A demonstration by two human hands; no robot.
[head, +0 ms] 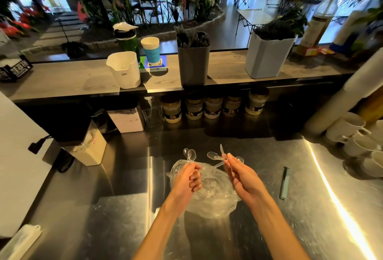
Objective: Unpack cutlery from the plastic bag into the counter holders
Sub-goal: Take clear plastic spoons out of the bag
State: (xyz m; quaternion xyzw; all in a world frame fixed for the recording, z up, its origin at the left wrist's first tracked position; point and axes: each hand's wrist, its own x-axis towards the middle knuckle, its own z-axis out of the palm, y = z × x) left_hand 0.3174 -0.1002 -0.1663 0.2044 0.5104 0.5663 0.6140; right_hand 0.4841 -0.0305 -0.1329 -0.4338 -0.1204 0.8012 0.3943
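Observation:
A crumpled clear plastic bag [215, 195] lies on the steel worktop with a few clear cutlery pieces still inside. Above it, my left hand [189, 177] grips two clear plastic spoons [189, 155], bowls pointing up. My right hand [238, 173] holds a fan of several clear spoons and a knife [216, 157]. On the raised wooden counter stand a white holder [125, 71], which looks empty, and a dark grey holder [193, 64] full of black cutlery.
A grey bag clip [285, 183] lies right of the bag. White mugs [360, 139] are stacked at the right edge. Jars [212, 107] line the shelf under the counter. A paper cup [151, 50], a green bottle [127, 40] and a grey planter [267, 56] share the counter.

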